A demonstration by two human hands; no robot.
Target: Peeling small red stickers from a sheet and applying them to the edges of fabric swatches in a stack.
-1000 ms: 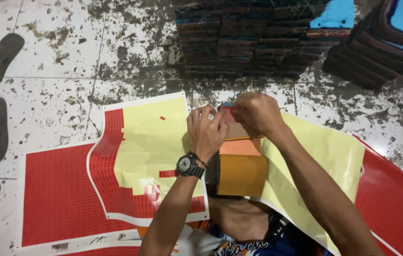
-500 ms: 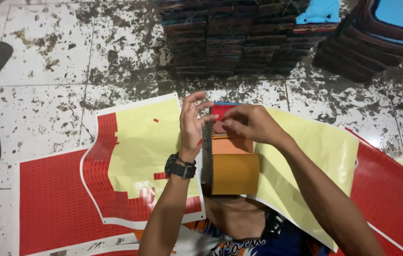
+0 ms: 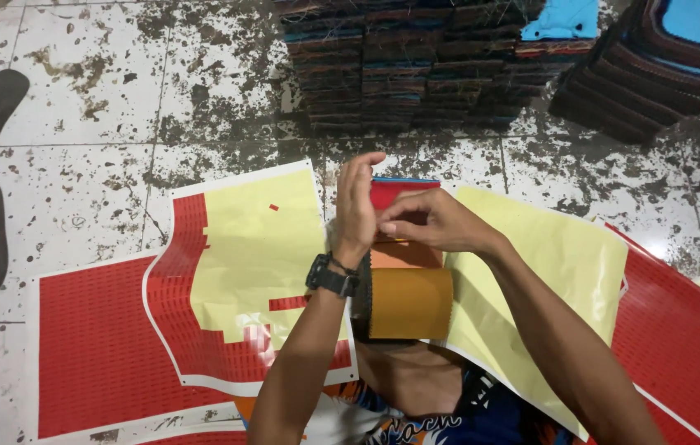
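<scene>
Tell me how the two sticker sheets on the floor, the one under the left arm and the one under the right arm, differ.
The left sticker sheet still carries a stepped band of red stickers around its bare yellow backing; the right sticker sheet shows plain yellow, no red left on it. The left sheet has a white border; the right sheet shows none. The left sheet lies flat; the right sheet lies askew, overlapping a red sheet. Both share pale yellow backing.

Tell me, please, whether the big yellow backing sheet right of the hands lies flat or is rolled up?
Flat: the yellow backing sheet lies spread on the floor.
</scene>
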